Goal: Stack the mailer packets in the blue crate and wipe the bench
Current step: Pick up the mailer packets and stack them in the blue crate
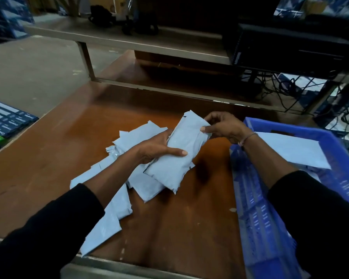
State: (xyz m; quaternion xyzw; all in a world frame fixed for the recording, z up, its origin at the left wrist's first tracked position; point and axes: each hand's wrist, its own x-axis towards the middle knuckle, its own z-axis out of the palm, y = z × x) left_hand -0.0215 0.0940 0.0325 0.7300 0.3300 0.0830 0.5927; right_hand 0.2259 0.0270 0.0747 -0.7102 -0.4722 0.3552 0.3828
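1. I see both hands over the middle of the brown bench (48,158), sharing one pale grey packet (177,156) that is lifted clear of the wood.
2. The left hand (157,148) grips the packet around its middle, thumb laid across the top face and fingers curled underneath.
3. The right hand (224,125) pinches the packet's far end between thumb and fingertips (a thin band sits on that wrist).
4. The packet's long axis runs from near-left to far-right: its near end points back toward me and hangs over the pile, and its far end tilts up toward the shelf (129,43).
5. Under and left of the held packet lies a loose pile of packets (109,208), overlapping at different angles, stretching from mid-bench down to the near edge.
6. The blue crate (256,218) stands at the right edge of the bench, just beside the right forearm; a flat packet in the crate (294,152) lies inside, its long side running left to right.
7. A stack of dark printed boxes (6,121) sits off the left side of the bench.
8. Far right, under the shelf, I make out a tangle of cables (286,89) (too dark for more detail).
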